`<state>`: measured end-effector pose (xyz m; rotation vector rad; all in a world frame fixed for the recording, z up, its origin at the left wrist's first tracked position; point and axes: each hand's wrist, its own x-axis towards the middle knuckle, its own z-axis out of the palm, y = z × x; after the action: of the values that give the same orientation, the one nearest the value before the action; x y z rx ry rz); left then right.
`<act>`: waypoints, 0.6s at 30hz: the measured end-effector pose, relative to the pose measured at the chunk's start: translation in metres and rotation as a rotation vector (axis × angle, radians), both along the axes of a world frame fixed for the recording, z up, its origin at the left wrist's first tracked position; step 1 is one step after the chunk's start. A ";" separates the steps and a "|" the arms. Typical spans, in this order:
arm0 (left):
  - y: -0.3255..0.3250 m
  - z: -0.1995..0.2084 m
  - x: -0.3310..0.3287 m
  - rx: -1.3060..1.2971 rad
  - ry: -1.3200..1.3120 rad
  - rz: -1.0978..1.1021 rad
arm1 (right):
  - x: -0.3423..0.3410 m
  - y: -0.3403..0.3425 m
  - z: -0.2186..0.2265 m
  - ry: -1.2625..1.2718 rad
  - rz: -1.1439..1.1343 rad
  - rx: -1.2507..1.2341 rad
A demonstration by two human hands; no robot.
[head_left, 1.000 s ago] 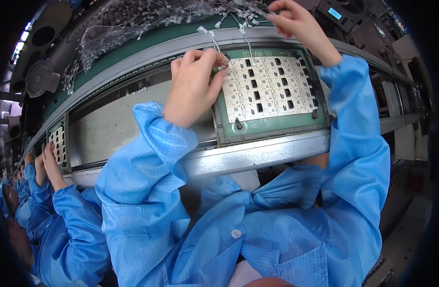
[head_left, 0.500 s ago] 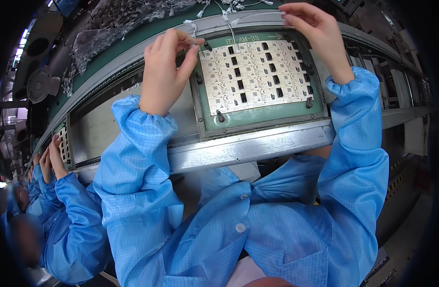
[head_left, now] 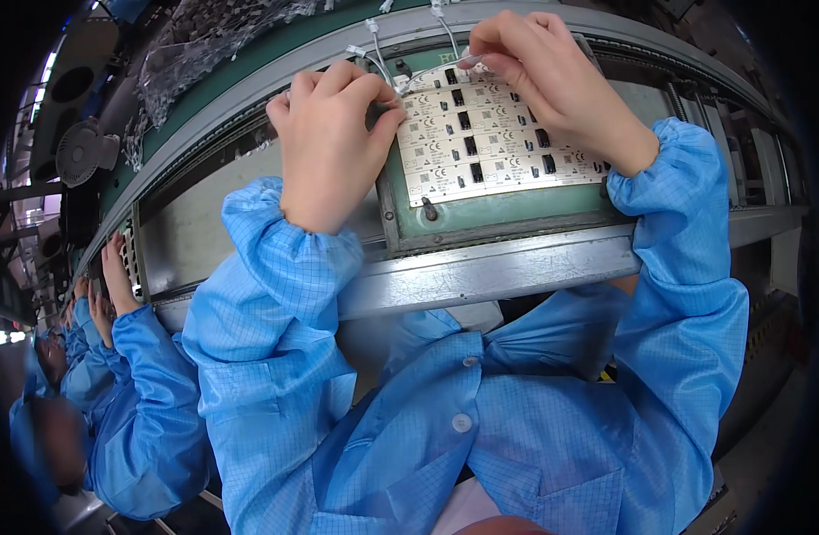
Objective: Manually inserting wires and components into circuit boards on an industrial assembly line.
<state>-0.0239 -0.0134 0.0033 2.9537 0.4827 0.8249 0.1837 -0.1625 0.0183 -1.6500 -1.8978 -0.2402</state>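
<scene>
A panel of white circuit boards (head_left: 507, 169) with rows of black components lies in a green fixture (head_left: 507, 212) before me. At the panel's far left corner, my left hand (head_left: 336, 143) pinches one end of a thin white wire lead (head_left: 434, 71). Across the far edge of the boards the lead runs to my right hand (head_left: 556, 94), whose thumb and forefinger close on its other end. The right hand covers the far right boards. Close by, more white leads with plug ends (head_left: 374, 40) reach past the fixture's far edge; the left fingertips partly hide them.
A metal rail (head_left: 489, 276) runs along the near side of the conveyor. Bagged white leads (head_left: 213, 53) are heaped at the far left. A small fan (head_left: 81, 153) stands left of them. Another person in a blue sleeve (head_left: 155, 383) works at the left.
My right hand has come down and left from beyond the far right corner to over the boards, bringing its end of the lead. My left hand has shifted slightly right and nearer. The view has shifted slightly.
</scene>
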 end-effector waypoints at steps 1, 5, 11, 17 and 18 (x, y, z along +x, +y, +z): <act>0.001 -0.001 0.000 -0.019 0.002 0.008 | 0.002 0.004 -0.005 -0.152 -0.029 0.036; 0.003 0.000 -0.002 -0.068 0.025 0.031 | -0.002 0.006 -0.012 0.013 0.007 -0.025; 0.010 -0.003 0.002 -0.256 0.043 0.038 | -0.006 0.000 0.012 0.258 -0.010 -0.307; 0.016 -0.001 0.004 -0.492 0.020 0.039 | 0.014 -0.008 0.005 0.175 -0.127 -0.039; 0.020 -0.007 0.005 -0.483 -0.015 0.034 | 0.015 -0.009 0.005 0.180 -0.129 -0.040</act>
<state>-0.0194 0.0064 -0.0033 2.4996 0.6301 0.6231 0.1991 -0.1713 0.0233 -1.7610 -1.6756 -0.1018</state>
